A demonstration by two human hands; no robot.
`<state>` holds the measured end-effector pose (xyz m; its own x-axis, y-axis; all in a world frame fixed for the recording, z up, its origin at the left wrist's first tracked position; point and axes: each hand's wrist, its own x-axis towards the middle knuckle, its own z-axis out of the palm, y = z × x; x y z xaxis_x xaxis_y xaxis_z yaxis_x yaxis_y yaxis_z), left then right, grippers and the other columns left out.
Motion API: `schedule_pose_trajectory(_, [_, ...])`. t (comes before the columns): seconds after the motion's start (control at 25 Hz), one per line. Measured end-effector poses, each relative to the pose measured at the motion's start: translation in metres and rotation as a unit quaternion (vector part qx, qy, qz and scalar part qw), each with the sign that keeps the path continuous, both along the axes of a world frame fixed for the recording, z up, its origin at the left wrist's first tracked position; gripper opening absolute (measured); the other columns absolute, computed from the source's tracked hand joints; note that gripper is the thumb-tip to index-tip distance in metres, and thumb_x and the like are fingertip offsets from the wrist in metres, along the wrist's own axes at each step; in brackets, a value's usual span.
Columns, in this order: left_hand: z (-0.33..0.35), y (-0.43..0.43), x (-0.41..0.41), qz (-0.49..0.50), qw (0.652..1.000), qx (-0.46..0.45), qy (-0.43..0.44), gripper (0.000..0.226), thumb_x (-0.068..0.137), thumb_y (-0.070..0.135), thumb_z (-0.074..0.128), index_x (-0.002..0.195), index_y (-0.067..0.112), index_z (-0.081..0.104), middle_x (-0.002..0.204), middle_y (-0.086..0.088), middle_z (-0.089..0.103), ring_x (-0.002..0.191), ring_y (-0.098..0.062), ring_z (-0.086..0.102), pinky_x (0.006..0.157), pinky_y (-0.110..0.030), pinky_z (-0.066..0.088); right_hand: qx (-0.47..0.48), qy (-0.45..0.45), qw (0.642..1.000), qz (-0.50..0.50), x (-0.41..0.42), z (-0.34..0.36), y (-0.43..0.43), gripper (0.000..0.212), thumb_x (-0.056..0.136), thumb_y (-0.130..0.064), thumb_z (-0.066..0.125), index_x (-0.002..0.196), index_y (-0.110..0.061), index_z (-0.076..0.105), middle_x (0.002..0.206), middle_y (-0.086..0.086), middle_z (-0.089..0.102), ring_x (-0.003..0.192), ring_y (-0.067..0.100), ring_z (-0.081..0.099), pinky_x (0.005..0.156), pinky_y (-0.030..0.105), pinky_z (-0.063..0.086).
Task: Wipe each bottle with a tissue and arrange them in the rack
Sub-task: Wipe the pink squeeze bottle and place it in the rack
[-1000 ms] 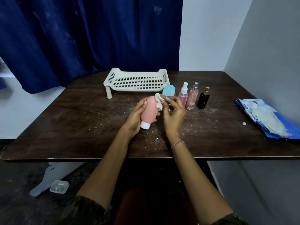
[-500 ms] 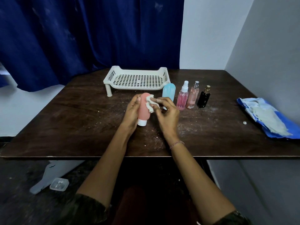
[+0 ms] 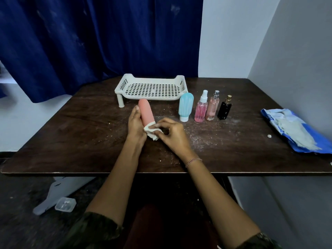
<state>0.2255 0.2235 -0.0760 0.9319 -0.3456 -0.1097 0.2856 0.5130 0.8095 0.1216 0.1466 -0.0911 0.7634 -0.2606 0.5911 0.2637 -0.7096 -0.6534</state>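
Left hand holds pink bottle; right hand pinches tissue.

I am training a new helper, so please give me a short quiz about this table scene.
1. True or false: the rack holds no bottle yet.
2. The left hand holds the pink bottle. What does the right hand pinch against it? A) a cap B) the tissue C) nothing
3. How many bottles stand untouched on the table?
Key: 1 true; 2 B; 3 four.
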Motion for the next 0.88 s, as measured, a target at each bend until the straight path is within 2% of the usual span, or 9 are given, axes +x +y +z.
schedule_pose_trajectory(0.08, [0.003, 0.000, -0.003, -0.007, 0.999, -0.027, 0.021, 0.037, 0.101, 0.016, 0.036, 0.134, 0.002, 0.043, 0.125, -0.015, 0.056, 0.095, -0.016, 0.055, 0.088, -0.034, 0.047, 0.054, -0.035, 0.998, -0.027, 0.000, 0.001, -0.002, 0.019, 0.078, -0.003, 0.070, 0.096, -0.009, 0.072, 0.092, 0.002, 0.064, 0.082, 0.006, 0.059, 0.071, 0.016, 0.049])
schedule_pose_trajectory(0.16, [0.003, 0.000, -0.005, -0.049, 0.998, -0.031, 0.013, 0.028, 0.101, 0.017, 0.034, 0.119, 0.007, 0.053, 0.096, -0.007, 0.060, 0.077, -0.014, 0.056, 0.068, -0.026, 0.053, 0.095, -0.056, 0.993, -0.051, 0.000, 0.002, -0.003, 0.019, 0.078, -0.001, 0.070, 0.095, -0.008, 0.072, 0.091, 0.003, 0.064, 0.082, 0.008, 0.060, 0.068, 0.023, 0.053])
schedule_pose_trajectory(0.24, [0.001, 0.001, -0.006, -0.090, 0.996, -0.004, -0.018, 0.026, 0.101, 0.019, 0.033, 0.099, 0.012, 0.058, 0.079, -0.005, 0.053, 0.063, -0.011, 0.052, 0.053, -0.020, 0.050, 0.082, -0.059, 0.993, -0.057, -0.001, 0.003, -0.003, 0.018, 0.078, -0.001, 0.069, 0.095, -0.007, 0.071, 0.092, 0.003, 0.064, 0.085, 0.008, 0.060, 0.071, 0.023, 0.053])
schedule_pose_trajectory(0.28, [0.002, 0.000, -0.007, -0.098, 0.994, 0.014, -0.040, 0.026, 0.101, 0.019, 0.033, 0.096, 0.014, 0.058, 0.076, -0.004, 0.051, 0.059, -0.010, 0.051, 0.050, -0.018, 0.048, 0.067, -0.060, 0.995, -0.053, -0.002, 0.003, -0.002, 0.018, 0.079, -0.001, 0.069, 0.096, -0.006, 0.071, 0.093, 0.003, 0.064, 0.086, 0.007, 0.060, 0.073, 0.022, 0.053])
schedule_pose_trajectory(0.48, [-0.008, -0.004, -0.007, -0.012, 0.977, 0.120, -0.176, 0.019, 0.100, 0.018, 0.037, 0.090, 0.018, 0.054, 0.076, -0.003, 0.059, 0.057, -0.004, 0.058, 0.053, -0.019, 0.048, -0.008, -0.069, 0.996, -0.060, -0.002, 0.001, 0.000, 0.017, 0.080, -0.003, 0.067, 0.097, -0.005, 0.070, 0.093, 0.004, 0.064, 0.085, 0.009, 0.060, 0.077, 0.020, 0.051])
schedule_pose_trajectory(0.64, [-0.011, -0.006, -0.010, -0.044, 0.966, 0.180, -0.182, 0.045, 0.100, 0.039, 0.033, 0.090, 0.007, 0.063, 0.078, -0.005, 0.067, 0.068, -0.013, 0.064, 0.067, -0.028, 0.051, -0.035, -0.076, 0.993, -0.081, 0.000, 0.001, 0.003, 0.015, 0.079, -0.002, 0.068, 0.094, -0.001, 0.069, 0.092, 0.008, 0.063, 0.088, 0.010, 0.059, 0.080, 0.016, 0.048])
schedule_pose_trajectory(0.76, [-0.009, -0.007, -0.010, -0.084, 0.963, 0.188, -0.172, 0.066, 0.093, 0.056, 0.035, 0.098, -0.003, 0.064, 0.092, -0.014, 0.070, 0.086, -0.025, 0.067, 0.081, -0.036, 0.052, -0.054, -0.076, 0.992, -0.086, 0.000, 0.001, 0.007, 0.015, 0.080, -0.004, 0.067, 0.095, -0.001, 0.069, 0.090, 0.008, 0.061, 0.082, 0.008, 0.056, 0.077, 0.010, 0.043])
schedule_pose_trajectory(0.8, [-0.009, -0.007, -0.011, -0.088, 0.964, 0.183, -0.173, 0.064, 0.094, 0.055, 0.034, 0.094, 0.000, 0.066, 0.087, -0.010, 0.072, 0.083, -0.021, 0.069, 0.080, -0.034, 0.053, -0.053, -0.078, 0.991, -0.090, 0.000, 0.002, 0.007, 0.015, 0.081, -0.005, 0.067, 0.096, -0.001, 0.068, 0.090, 0.007, 0.060, 0.082, 0.009, 0.057, 0.077, 0.012, 0.044])
schedule_pose_trajectory(0.88, [-0.009, -0.007, -0.014, -0.086, 0.960, 0.188, -0.191, 0.054, 0.100, 0.043, 0.029, 0.079, 0.011, 0.066, 0.065, 0.004, 0.070, 0.065, -0.007, 0.066, 0.068, -0.026, 0.052, -0.044, -0.096, 0.989, -0.102, 0.000, 0.003, 0.008, 0.016, 0.081, -0.004, 0.066, 0.096, 0.000, 0.068, 0.090, 0.008, 0.059, 0.084, 0.011, 0.057, 0.078, 0.018, 0.047])
